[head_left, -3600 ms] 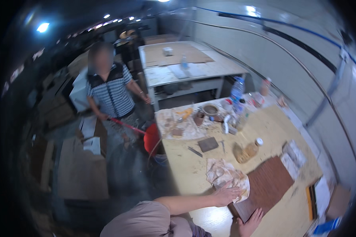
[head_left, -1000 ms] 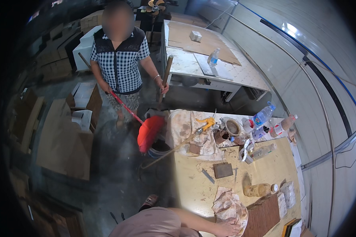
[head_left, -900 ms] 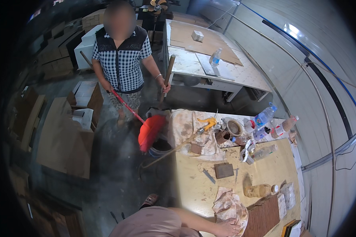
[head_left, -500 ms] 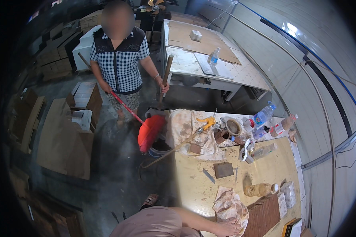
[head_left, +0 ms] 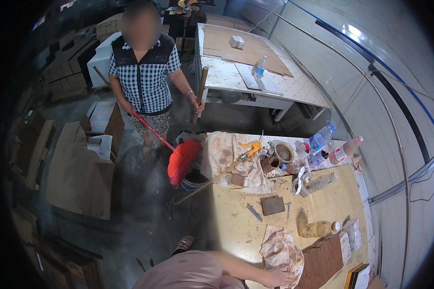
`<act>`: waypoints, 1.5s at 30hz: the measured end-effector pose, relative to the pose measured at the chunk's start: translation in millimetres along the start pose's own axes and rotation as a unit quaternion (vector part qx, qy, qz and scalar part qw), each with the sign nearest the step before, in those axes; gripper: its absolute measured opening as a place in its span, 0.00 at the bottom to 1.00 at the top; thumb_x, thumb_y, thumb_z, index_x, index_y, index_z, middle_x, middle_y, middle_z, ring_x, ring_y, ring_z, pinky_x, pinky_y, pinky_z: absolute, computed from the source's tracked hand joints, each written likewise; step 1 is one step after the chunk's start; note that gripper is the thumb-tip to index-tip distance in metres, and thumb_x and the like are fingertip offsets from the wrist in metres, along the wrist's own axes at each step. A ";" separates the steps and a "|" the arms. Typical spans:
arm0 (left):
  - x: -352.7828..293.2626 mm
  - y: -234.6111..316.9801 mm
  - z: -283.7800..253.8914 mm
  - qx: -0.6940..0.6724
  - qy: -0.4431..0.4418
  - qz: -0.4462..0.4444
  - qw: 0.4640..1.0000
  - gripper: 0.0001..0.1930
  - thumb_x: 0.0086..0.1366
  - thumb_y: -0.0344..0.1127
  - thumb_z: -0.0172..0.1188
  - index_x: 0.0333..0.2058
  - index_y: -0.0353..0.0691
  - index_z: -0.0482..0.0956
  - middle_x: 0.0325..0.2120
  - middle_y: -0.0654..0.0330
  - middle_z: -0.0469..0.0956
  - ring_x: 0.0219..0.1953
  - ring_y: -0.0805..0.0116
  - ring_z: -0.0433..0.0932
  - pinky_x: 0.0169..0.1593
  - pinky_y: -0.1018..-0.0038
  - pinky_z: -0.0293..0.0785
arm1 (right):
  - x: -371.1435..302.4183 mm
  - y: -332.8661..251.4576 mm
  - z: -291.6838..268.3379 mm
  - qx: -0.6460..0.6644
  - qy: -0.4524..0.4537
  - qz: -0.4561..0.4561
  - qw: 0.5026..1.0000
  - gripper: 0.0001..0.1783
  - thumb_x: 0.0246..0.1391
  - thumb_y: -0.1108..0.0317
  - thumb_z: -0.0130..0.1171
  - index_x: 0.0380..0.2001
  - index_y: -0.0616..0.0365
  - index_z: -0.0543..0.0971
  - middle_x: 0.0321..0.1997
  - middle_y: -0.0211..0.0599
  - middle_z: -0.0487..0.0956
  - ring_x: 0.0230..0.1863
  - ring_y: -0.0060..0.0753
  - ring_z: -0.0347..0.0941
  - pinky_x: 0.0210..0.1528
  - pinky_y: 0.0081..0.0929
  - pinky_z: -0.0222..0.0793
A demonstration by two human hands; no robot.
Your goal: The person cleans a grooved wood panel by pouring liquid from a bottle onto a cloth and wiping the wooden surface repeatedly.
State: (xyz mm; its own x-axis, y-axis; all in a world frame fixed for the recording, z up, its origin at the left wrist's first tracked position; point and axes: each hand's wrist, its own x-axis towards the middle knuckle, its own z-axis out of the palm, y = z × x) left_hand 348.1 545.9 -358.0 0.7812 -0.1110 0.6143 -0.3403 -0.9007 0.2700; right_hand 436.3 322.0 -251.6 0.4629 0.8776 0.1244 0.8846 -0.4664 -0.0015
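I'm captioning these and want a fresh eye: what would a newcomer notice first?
Probably the bright red scoop, held by the standing co-worker left of the near table. Next, the yellow tool on the stained cloth at that table's far end. Then, near the lower edge, the left hand on a crumpled rag.

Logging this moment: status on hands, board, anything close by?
Left hand on stained cloth; right hand out of view. Brown board right of cloth. Capped bottle just beyond board.
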 end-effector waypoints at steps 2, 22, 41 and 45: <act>-1.6 -0.3 -4.2 0.007 -0.004 0.002 1.000 0.29 0.52 0.44 0.51 0.56 0.48 0.75 0.63 0.64 0.66 0.67 0.60 0.58 0.60 0.41 0.51 | 2.5 -5.6 -5.2 -0.009 -0.011 0.002 1.000 0.55 0.51 0.41 0.62 0.67 0.73 0.52 0.70 0.68 0.55 0.70 0.68 0.51 0.71 0.56 0.46; 5.0 3.6 -21.1 -0.104 -0.099 -0.053 0.988 0.27 0.54 0.33 0.56 0.56 0.39 0.74 0.64 0.58 0.64 0.71 0.55 0.50 0.71 0.44 0.39 | -1.5 5.3 7.3 0.019 0.010 0.012 1.000 0.55 0.51 0.40 0.62 0.68 0.71 0.53 0.70 0.66 0.55 0.71 0.67 0.50 0.71 0.55 0.46; -1.0 -6.7 3.2 -0.050 -0.007 0.001 0.999 0.25 0.54 0.41 0.51 0.52 0.47 0.77 0.65 0.63 0.66 0.69 0.61 0.57 0.59 0.43 0.54 | 1.6 0.5 -1.0 0.011 -0.001 0.011 1.000 0.56 0.51 0.36 0.58 0.68 0.69 0.53 0.72 0.62 0.53 0.72 0.64 0.48 0.72 0.54 0.43; 0.2 -4.2 -2.0 -0.034 -0.010 -0.003 0.999 0.26 0.54 0.41 0.50 0.53 0.48 0.76 0.65 0.64 0.66 0.69 0.63 0.58 0.60 0.44 0.53 | -1.6 8.5 11.6 0.029 0.028 0.005 0.999 0.57 0.51 0.34 0.58 0.68 0.69 0.53 0.72 0.62 0.54 0.72 0.64 0.48 0.72 0.55 0.44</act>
State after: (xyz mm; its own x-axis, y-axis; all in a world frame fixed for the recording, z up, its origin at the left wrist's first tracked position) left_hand 348.6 550.6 -357.5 0.7937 -0.1139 0.5976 -0.3687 -0.8714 0.3237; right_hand 443.7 317.9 -263.3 0.4695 0.8646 0.1789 0.8824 -0.4665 -0.0611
